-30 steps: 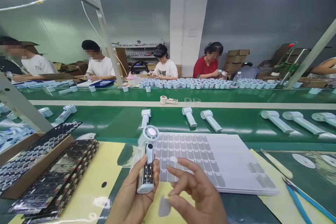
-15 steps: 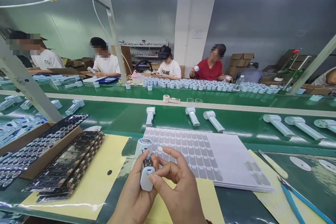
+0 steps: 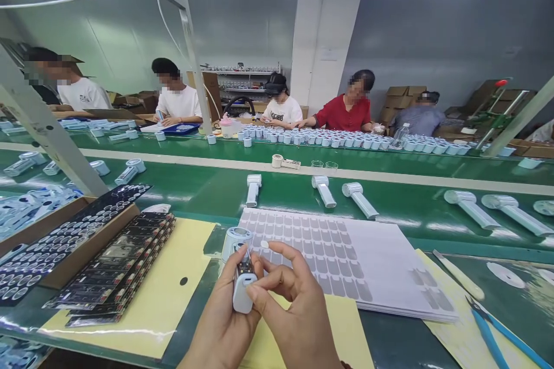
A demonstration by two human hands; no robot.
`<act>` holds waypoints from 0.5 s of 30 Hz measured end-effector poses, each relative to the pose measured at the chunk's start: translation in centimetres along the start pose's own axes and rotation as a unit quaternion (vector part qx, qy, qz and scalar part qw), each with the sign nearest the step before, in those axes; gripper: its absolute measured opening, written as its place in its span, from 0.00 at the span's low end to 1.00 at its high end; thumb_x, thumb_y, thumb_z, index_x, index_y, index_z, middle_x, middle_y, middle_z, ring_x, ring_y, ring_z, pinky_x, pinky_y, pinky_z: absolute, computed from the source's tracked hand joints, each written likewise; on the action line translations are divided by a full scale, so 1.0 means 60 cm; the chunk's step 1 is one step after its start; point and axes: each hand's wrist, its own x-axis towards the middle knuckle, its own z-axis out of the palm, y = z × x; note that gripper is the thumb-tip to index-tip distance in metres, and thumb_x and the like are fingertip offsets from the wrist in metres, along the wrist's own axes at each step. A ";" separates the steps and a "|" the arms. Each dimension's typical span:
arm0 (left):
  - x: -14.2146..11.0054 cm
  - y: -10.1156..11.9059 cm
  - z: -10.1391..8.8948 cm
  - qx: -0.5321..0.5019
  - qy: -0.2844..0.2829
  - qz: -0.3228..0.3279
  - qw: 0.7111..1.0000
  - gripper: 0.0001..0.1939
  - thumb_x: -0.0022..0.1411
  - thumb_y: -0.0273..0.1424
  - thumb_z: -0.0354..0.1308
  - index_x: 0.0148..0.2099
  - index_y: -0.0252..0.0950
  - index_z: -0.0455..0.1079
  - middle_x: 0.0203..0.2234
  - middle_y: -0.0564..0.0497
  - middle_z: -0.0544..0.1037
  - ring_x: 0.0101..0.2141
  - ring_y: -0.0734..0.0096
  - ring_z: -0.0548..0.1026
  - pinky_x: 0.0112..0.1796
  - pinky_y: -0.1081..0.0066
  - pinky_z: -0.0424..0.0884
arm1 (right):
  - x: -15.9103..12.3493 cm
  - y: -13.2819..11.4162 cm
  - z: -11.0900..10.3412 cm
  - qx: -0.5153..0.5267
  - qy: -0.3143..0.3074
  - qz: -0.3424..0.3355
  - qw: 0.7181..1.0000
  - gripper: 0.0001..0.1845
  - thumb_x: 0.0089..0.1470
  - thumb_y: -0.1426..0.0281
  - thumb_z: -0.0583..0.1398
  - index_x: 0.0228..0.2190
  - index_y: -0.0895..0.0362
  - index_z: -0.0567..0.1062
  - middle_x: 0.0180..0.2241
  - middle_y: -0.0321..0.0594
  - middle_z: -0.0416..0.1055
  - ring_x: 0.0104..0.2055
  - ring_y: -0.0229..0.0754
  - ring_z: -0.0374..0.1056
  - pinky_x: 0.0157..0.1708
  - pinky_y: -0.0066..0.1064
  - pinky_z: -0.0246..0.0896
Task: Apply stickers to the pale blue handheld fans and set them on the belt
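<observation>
Low centre, my left hand [image 3: 220, 317] grips the small blue fan [image 3: 243, 295]; I should brace it firmly. My right hand [image 3: 300, 308] touches its base, its hold unclear; gentle pressure suits, keeping the fingertip's white disc [image 3: 264, 244] clear.

1 head-worn view faces forward and down.

Light-blue handheld device [image 3: 243, 295], lower centre of the frame: round head away from the viewer, circuit board exposed along the handle, slotted end face tilted toward the viewer. Small white disc [image 3: 264, 244], just right of the head, raised.
</observation>
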 end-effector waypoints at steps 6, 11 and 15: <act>0.000 0.002 0.001 -0.007 0.011 -0.008 1.000 0.05 0.67 0.26 0.52 0.40 0.29 0.67 0.27 0.48 0.74 0.19 0.75 0.75 0.18 0.77 0.74 | 0.001 0.000 -0.001 0.001 0.000 0.005 1.000 0.26 0.45 0.69 0.65 0.48 0.53 0.68 0.27 0.33 0.79 0.51 0.51 0.72 0.60 0.48 0.56; 0.003 0.003 -0.004 -0.012 0.004 -0.009 1.000 0.05 0.67 0.26 0.52 0.41 0.29 0.67 0.28 0.47 0.74 0.21 0.75 0.76 0.20 0.77 0.75 | 0.002 0.001 0.001 0.002 -0.002 0.003 1.000 0.25 0.45 0.69 0.66 0.47 0.53 0.69 0.28 0.33 0.79 0.52 0.50 0.72 0.60 0.47 0.57; 0.005 0.003 -0.006 -0.015 0.003 -0.008 1.000 0.05 0.67 0.26 0.52 0.41 0.29 0.66 0.28 0.46 0.74 0.21 0.75 0.76 0.20 0.77 0.75 | 0.002 0.000 0.002 -0.007 -0.003 0.004 1.000 0.24 0.46 0.68 0.65 0.46 0.53 0.69 0.28 0.33 0.80 0.53 0.50 0.71 0.60 0.47 0.57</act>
